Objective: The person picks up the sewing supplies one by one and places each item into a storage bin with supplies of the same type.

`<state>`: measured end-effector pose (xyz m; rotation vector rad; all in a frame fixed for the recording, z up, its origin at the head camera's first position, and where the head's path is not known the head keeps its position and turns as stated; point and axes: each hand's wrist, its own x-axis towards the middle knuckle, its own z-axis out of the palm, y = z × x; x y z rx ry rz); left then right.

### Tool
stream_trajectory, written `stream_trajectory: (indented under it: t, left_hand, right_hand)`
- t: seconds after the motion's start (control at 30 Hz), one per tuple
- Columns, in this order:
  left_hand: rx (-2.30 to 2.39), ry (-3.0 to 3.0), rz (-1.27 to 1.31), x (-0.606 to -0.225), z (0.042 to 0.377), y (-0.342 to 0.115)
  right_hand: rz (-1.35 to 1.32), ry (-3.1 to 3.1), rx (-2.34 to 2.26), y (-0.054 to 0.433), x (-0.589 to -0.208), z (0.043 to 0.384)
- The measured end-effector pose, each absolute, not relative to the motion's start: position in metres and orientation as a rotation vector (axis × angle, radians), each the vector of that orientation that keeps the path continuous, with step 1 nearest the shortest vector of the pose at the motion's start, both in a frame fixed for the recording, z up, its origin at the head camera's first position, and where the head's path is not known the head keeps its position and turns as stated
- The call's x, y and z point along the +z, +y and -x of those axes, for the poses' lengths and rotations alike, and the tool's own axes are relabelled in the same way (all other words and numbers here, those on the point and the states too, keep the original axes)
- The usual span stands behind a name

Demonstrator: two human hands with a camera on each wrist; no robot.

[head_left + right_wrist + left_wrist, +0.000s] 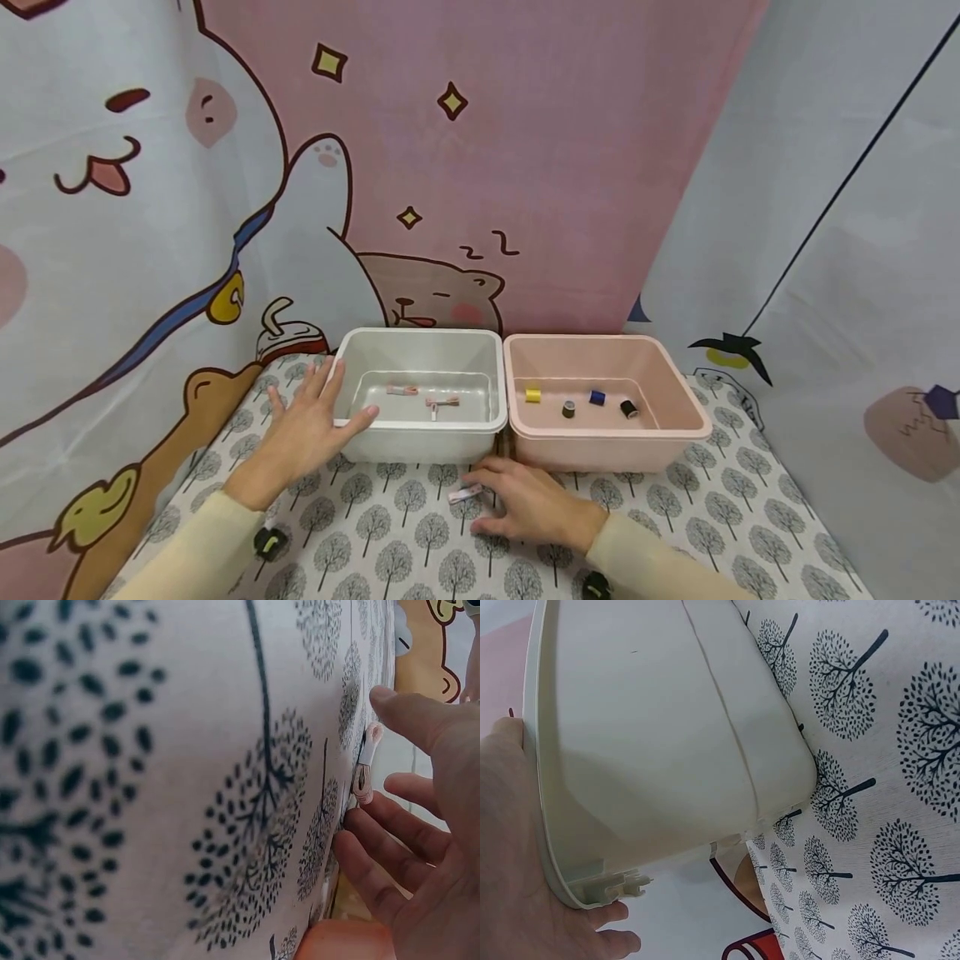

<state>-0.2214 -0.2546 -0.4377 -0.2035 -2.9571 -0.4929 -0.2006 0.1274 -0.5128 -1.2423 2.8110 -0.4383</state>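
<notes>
My left hand (300,433) rests on the front left corner of a white bin (420,446), its fingers spread along the left side and the thumb over the front rim. The left wrist view shows the bin's outer wall close up. My right hand (532,504) is low over the cloth in front of the bins, thumb apart from the fingers. Between thumb and fingers lies a small pink skein of thread with a white band (367,757); the fingertips are close to it, and whether they touch is unclear. Similar pink skeins (442,402) lie inside the white bin.
A pink bin (600,454) stands right beside the white one, holding several small thread spools: yellow (532,396), grey (568,409), blue (597,398) and black (628,409). The tree-print tablecloth (393,562) lies under everything. A cartoon curtain (562,167) hangs behind the bins.
</notes>
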Motion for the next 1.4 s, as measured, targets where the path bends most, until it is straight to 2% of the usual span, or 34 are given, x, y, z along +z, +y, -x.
stream_trajectory:
  t: [0.67,1.4]
  left_hand:
    - [-0.47,-2.957,0.203,-0.4362,0.2202,-0.2532]
    - [-0.485,-2.965,0.198,-0.4403,0.2214,-0.2538]
  right_hand:
    - [1.198,2.853,-0.461,0.1177,-0.5175,0.2016]
    - [1.281,2.844,-0.589,0.1188,-0.5219,0.203]
